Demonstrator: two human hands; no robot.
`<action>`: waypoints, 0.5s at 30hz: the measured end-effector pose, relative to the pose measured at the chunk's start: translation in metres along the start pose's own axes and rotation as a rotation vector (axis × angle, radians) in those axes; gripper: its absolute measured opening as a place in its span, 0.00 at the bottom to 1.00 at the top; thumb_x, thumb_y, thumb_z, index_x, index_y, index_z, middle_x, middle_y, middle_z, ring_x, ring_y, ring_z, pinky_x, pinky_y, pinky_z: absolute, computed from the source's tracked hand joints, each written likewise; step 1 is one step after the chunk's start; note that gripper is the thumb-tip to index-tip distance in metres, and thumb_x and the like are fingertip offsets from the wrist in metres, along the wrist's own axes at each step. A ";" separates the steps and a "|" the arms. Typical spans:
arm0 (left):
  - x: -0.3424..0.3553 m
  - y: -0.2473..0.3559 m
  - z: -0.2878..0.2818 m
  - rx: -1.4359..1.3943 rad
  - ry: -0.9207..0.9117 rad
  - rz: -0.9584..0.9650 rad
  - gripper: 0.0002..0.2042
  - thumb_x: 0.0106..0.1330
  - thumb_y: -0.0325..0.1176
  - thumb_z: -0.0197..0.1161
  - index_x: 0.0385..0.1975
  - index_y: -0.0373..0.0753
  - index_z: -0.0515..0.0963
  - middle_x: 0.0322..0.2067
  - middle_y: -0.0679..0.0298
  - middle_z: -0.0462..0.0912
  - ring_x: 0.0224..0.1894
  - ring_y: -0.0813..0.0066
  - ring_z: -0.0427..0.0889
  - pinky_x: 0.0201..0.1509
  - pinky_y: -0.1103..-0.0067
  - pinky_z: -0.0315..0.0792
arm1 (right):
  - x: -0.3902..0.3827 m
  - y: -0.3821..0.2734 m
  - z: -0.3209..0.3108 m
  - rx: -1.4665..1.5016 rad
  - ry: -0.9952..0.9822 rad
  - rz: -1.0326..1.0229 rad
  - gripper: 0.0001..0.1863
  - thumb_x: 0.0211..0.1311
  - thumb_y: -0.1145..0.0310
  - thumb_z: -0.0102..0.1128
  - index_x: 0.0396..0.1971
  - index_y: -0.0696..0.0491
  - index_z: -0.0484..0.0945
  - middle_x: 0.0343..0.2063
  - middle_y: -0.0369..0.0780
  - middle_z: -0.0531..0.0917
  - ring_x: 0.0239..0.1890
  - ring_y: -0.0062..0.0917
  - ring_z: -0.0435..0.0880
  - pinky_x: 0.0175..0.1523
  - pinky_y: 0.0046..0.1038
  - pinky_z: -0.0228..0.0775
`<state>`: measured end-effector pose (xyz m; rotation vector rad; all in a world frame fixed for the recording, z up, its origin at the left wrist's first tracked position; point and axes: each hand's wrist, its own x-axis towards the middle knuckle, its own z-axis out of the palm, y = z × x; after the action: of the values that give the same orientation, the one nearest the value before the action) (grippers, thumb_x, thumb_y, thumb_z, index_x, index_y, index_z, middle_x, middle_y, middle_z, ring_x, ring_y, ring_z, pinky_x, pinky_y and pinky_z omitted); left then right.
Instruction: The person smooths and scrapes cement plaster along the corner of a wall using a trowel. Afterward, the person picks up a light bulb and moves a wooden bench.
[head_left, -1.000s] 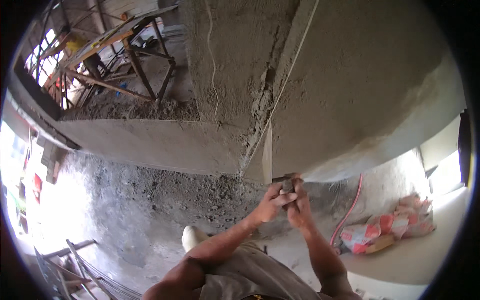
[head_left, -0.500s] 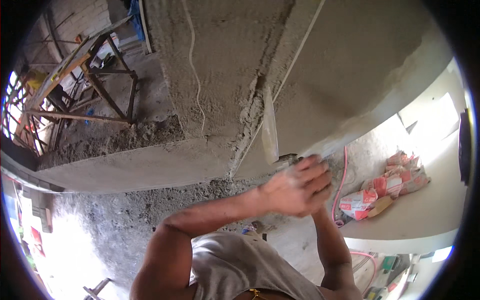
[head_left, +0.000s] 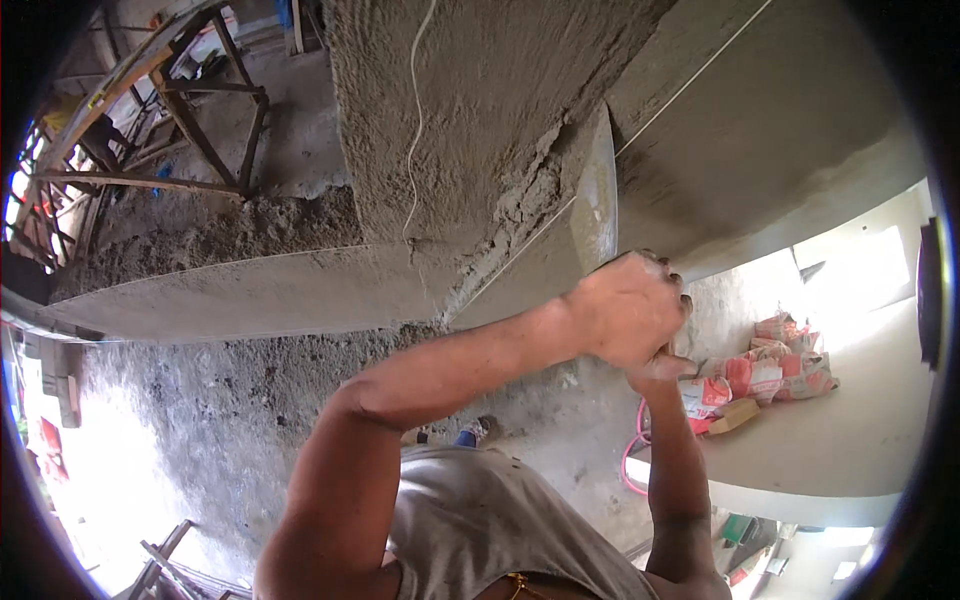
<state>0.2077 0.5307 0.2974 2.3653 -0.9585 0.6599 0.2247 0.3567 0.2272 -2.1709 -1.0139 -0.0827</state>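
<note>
A trowel [head_left: 597, 190] stands point-up at a plastered wall [head_left: 780, 130], crossing in front of the white string [head_left: 690, 80]; rough mortar [head_left: 535, 185] lies along the string's left side; sound handling probably calls for a steady wrist and a light, even tilt, the trowel's edge kept from snagging the string; the left hand [head_left: 628, 312], below the string, has its fingers tightly curled, their hold hidden; the right hand [head_left: 650, 375], mostly covered behind it, cannot be read; the trowel rises just beyond the left knuckles, its handle out of sight.
</note>
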 end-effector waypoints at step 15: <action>-0.057 0.042 0.066 -0.155 -0.020 -0.136 0.28 0.51 0.61 0.56 0.25 0.36 0.77 0.26 0.55 0.78 0.32 0.57 0.79 0.37 0.68 0.72 | -0.076 -0.014 0.044 0.591 -0.093 0.315 0.32 0.49 0.68 0.64 0.54 0.55 0.60 0.54 0.46 0.65 0.60 0.32 0.63 0.62 0.37 0.55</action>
<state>0.1568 0.4919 0.2242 2.2802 -0.8173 0.4920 0.1526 0.3415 0.1770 -1.7633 -0.6264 0.4178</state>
